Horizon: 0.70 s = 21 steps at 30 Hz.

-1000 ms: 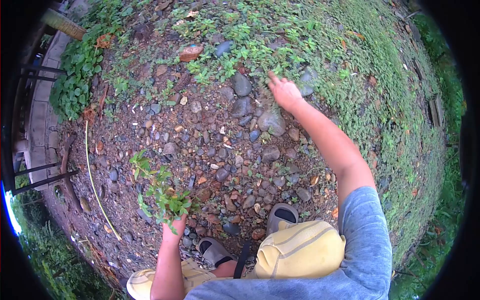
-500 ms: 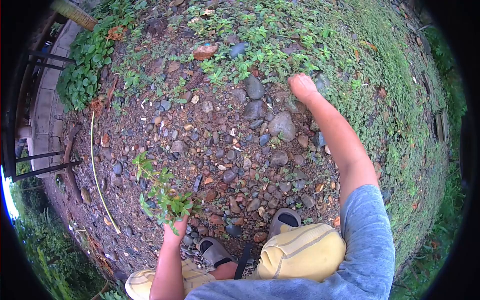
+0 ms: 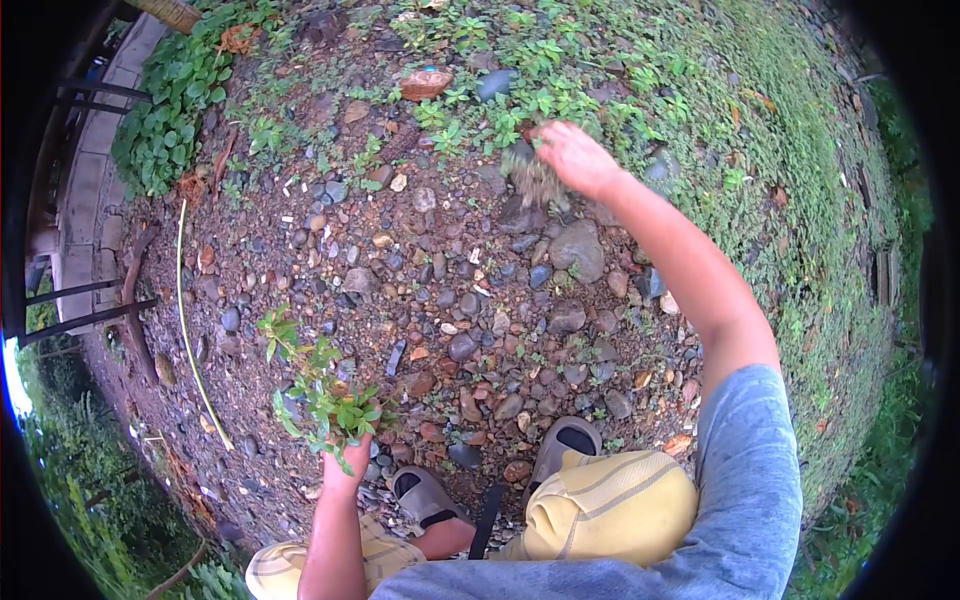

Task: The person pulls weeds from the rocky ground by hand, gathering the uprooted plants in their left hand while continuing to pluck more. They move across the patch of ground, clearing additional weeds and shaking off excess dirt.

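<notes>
Pebbled ground (image 3: 450, 300) lies open between my hands, with weed cover (image 3: 700, 120) at its edge. Right hand (image 3: 575, 155): fingers pinch a rooty clump (image 3: 535, 182) just beneath them. Left hand (image 3: 343, 462): fingers closed round a leafy bunch (image 3: 320, 395).

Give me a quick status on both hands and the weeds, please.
Left hand shut on weed bunch. Right hand shut on rooted clump, held just above the stones. Low green weeds right beside that grip.

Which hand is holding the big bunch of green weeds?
The left hand, down near the sandals, grips the leafy bunch; the right hand, stretched out, holds only a small rooty clump.
</notes>
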Each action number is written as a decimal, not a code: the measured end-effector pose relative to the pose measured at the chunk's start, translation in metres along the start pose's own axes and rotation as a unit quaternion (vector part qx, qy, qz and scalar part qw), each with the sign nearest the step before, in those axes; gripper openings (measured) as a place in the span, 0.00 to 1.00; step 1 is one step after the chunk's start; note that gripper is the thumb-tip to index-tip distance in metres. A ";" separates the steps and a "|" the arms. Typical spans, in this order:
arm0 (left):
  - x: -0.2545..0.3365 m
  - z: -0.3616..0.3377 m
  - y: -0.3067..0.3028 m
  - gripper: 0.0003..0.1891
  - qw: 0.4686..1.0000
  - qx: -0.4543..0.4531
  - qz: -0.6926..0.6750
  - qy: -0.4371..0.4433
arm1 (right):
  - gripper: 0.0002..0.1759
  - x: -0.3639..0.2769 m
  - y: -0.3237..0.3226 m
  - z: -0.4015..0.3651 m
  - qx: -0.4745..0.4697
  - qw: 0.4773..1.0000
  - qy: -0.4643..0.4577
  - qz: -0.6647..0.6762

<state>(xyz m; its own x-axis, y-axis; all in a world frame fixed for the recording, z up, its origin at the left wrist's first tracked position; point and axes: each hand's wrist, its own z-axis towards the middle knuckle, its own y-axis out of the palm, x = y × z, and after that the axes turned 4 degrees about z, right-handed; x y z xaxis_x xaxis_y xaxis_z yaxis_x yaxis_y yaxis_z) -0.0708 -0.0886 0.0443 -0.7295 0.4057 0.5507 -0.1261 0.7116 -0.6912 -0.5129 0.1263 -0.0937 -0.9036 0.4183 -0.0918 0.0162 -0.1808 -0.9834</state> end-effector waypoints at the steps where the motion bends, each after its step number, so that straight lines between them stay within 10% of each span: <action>1: 0.003 -0.001 -0.001 0.20 1.000 0.000 -0.004 -0.010 | 0.12 0.011 -0.001 0.010 -0.023 0.998 -0.008 -0.058; 7: -0.001 -0.009 -0.005 0.20 0.999 0.030 -0.007 -0.020 | 0.14 0.036 0.008 0.032 -0.195 0.936 0.288 -0.053; 21: -0.001 0.003 -0.002 0.15 0.999 0.032 -0.013 0.043 | 0.11 -0.009 -0.015 0.000 -0.142 0.955 0.239 0.102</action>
<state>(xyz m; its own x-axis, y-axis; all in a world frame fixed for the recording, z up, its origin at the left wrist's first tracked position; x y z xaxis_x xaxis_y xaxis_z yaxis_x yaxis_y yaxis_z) -0.0718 -0.0918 0.0440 -0.6661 0.4374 0.6042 -0.1880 0.6855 -0.7034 -0.5050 0.1256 -0.0781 -0.5723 0.7709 -0.2798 0.3470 -0.0815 -0.9343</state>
